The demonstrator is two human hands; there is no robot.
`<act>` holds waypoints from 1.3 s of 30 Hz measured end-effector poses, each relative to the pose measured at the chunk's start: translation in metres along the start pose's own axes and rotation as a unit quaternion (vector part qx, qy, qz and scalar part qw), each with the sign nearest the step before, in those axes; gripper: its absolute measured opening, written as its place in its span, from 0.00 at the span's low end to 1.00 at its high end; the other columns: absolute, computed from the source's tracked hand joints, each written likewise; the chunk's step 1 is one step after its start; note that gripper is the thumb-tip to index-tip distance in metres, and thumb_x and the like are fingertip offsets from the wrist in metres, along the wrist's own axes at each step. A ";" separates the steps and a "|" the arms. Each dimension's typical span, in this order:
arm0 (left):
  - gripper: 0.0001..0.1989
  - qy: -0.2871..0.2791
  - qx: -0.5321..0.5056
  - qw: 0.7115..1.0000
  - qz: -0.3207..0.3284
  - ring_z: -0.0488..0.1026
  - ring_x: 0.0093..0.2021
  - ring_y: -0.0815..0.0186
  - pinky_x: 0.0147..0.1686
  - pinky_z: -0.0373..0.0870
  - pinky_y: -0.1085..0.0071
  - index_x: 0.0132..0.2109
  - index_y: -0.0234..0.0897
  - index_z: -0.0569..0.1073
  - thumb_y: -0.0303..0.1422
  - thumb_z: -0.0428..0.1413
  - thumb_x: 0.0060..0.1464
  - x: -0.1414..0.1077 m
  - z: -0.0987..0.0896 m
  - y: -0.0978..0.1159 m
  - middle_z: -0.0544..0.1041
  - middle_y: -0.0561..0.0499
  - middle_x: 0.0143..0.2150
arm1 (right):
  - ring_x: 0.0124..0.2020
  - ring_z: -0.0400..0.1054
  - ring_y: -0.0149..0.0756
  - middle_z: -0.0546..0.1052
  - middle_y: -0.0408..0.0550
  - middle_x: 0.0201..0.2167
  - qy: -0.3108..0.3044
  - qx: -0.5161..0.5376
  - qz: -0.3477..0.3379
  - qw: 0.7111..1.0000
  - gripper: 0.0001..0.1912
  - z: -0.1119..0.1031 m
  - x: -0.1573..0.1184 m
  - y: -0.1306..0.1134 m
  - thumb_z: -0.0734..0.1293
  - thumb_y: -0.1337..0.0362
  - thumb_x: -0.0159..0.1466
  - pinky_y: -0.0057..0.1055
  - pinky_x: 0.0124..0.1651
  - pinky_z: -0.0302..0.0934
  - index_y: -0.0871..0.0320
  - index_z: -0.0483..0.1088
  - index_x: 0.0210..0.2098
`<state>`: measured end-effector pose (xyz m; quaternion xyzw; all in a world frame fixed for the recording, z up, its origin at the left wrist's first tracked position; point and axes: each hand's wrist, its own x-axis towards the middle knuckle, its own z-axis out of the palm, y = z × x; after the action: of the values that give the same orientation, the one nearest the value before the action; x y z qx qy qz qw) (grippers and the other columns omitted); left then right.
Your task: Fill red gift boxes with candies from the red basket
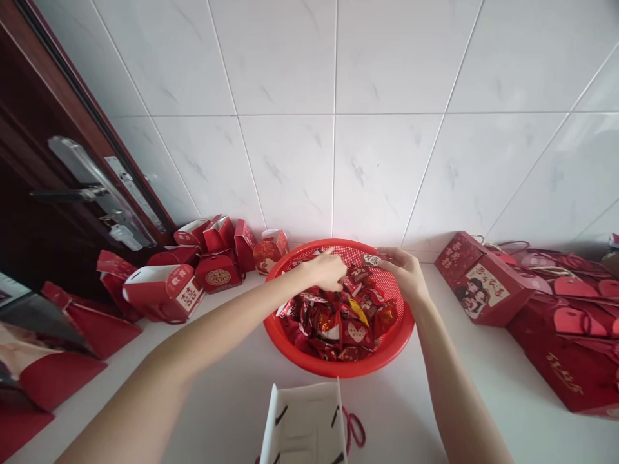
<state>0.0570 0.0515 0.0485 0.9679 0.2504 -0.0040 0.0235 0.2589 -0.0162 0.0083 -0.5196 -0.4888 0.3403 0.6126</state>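
Observation:
A round red plastic basket (338, 368) holds many red wrapped sweets (356, 331) and one yellow wrapper (358, 310). My left hand (329, 269) is over the back of the sweets, its fingers curled downward; the fingertips and anything in them are hidden. At the basket's back right rim, my right hand (402, 270) pinches a small white packet with dark print (372, 260). In front of the basket stands an open white-lined box (304, 422) with a red cord (356, 430) beside it.
Several small red boxes (167, 293) stand at the left, near a dark door with a metal handle (80, 193). On the right are a red box with a couple's picture (483, 283) and several red gift bags (546, 361). A tiled wall (290, 174) rises behind.

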 end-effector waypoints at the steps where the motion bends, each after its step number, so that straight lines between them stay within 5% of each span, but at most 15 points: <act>1: 0.15 -0.006 -0.008 1.000 -0.006 0.75 0.31 0.58 0.56 0.64 0.56 0.14 0.40 0.70 0.24 0.63 0.43 -0.008 -0.005 -0.003 0.75 0.49 0.19 | 0.40 0.76 0.42 0.81 0.48 0.35 -0.004 -0.001 0.002 1.000 0.19 0.000 0.000 0.000 0.75 0.59 0.49 0.41 0.49 0.70 0.58 0.78 0.40; 9: 0.09 -0.152 0.079 0.979 -0.113 0.77 0.30 0.59 0.31 0.66 0.68 0.25 0.38 0.79 0.26 0.57 0.49 -0.043 -0.033 0.004 0.78 0.48 0.24 | 0.38 0.75 0.43 0.82 0.48 0.32 -0.005 0.008 0.005 1.000 0.18 0.002 0.001 -0.002 0.76 0.61 0.47 0.42 0.48 0.69 0.57 0.80 0.39; 13: 0.05 -0.173 0.117 0.971 -0.119 0.79 0.36 0.55 0.34 0.69 0.68 0.28 0.35 0.81 0.23 0.60 0.46 -0.029 -0.036 0.014 0.81 0.44 0.29 | 0.38 0.75 0.43 0.80 0.47 0.30 -0.014 0.021 0.006 1.000 0.17 0.002 0.001 -0.003 0.76 0.62 0.46 0.41 0.46 0.69 0.57 0.79 0.36; 21: 0.30 -0.174 -0.045 0.983 -0.029 0.80 0.47 0.59 0.41 0.73 0.73 0.56 0.41 0.79 0.19 0.57 0.45 0.017 -0.012 0.016 0.82 0.47 0.53 | 0.31 0.70 0.37 0.79 0.43 0.27 -0.022 0.044 0.013 0.999 0.16 0.004 0.001 -0.004 0.77 0.63 0.43 0.37 0.39 0.67 0.55 0.71 0.30; 29: 0.17 -0.229 -0.060 0.972 -0.008 0.78 0.38 0.59 0.36 0.72 0.71 0.45 0.37 0.84 0.26 0.62 0.44 0.023 0.010 0.007 0.84 0.49 0.39 | 0.29 0.70 0.36 0.80 0.43 0.27 -0.021 0.057 0.025 0.998 0.17 0.005 0.002 -0.004 0.76 0.63 0.44 0.35 0.36 0.65 0.54 0.69 0.31; 39: 0.03 -0.331 -0.155 0.925 -0.103 0.74 0.30 0.65 0.28 0.66 0.73 0.24 0.37 0.80 0.30 0.61 0.38 0.015 -0.011 0.001 0.81 0.51 0.27 | 0.28 0.70 0.36 0.80 0.44 0.27 -0.039 0.039 0.028 0.998 0.18 0.006 0.001 -0.006 0.74 0.63 0.45 0.36 0.36 0.65 0.56 0.75 0.36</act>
<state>0.0707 0.0580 0.0590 0.8645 0.3245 -0.2875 0.2543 0.2529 -0.0151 0.0143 -0.4951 -0.4839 0.3958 0.6034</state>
